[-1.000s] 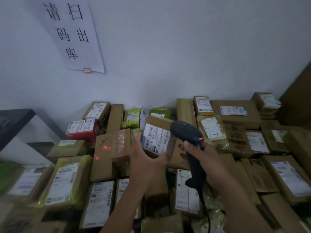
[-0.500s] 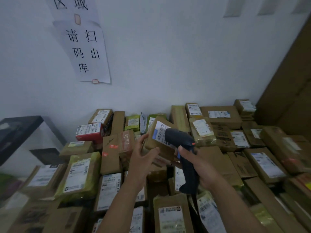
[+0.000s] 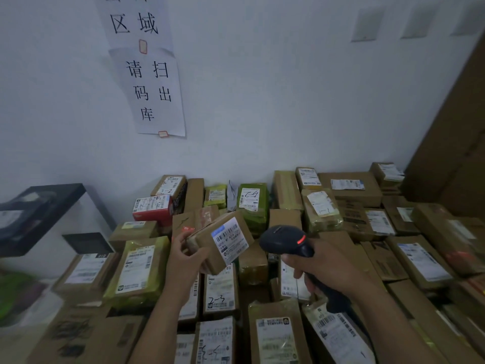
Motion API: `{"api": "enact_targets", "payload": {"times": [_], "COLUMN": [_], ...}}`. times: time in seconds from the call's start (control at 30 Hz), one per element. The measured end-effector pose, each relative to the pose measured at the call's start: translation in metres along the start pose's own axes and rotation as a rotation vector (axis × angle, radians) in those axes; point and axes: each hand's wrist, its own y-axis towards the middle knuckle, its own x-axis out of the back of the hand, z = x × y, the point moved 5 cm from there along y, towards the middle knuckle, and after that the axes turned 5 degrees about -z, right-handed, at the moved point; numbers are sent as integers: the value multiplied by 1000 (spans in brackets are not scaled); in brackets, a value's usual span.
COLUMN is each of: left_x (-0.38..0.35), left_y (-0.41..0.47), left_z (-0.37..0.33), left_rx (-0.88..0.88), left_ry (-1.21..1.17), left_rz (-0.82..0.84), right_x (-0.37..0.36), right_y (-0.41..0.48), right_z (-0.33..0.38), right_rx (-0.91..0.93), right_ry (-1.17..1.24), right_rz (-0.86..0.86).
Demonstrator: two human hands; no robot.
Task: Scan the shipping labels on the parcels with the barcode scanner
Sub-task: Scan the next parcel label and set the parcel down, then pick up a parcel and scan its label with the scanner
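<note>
Heaped against the wall [image 3: 262, 101], parcels [image 3: 136, 269] from left edge to right; above them on the wall, two signs [image 3: 154, 93], one over the other; at far left, a shelf [image 3: 39, 214]; at far right, behind the heap, a tall carton [image 3: 451, 143]; over the heap's middle, one parcel [image 3: 207, 245] tilted in the left hand [image 3: 183, 261], label [image 3: 230, 241] facing right; just right of it, apart, the scanner [image 3: 283, 240] in the right hand [image 3: 328, 271].

This is a parcel storeroom or dispatch point. Dozens of labelled cardboard parcels [image 3: 351, 197] lie packed edge to edge against a white wall [image 3: 275, 101]. Paper signs [image 3: 154, 93] taped to that wall read 请扫码出库, a request to scan goods out, and a black barcode scanner [image 3: 282, 239] is held above the pile.
</note>
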Motion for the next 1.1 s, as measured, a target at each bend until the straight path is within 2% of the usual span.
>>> {"api": "enact_targets", "payload": {"times": [0.4, 0.77, 0.97, 1.1], "left_x": [9, 3, -22, -63], "left_y": [3, 6, 13, 23], "left_z": [5, 16, 31, 42], "left_rx": [-56, -11, 88, 192], "left_ry": [9, 63, 43, 38], "left_rz": [-32, -47, -78, -12], "right_x": [-4, -13, 9, 28], "right_y": [1, 10, 25, 41], "right_z": [6, 9, -3, -23], "right_rx": [-17, -15, -36, -102], "right_ry": [14, 21, 142, 298], "right_rz": [44, 106, -94, -191]}}
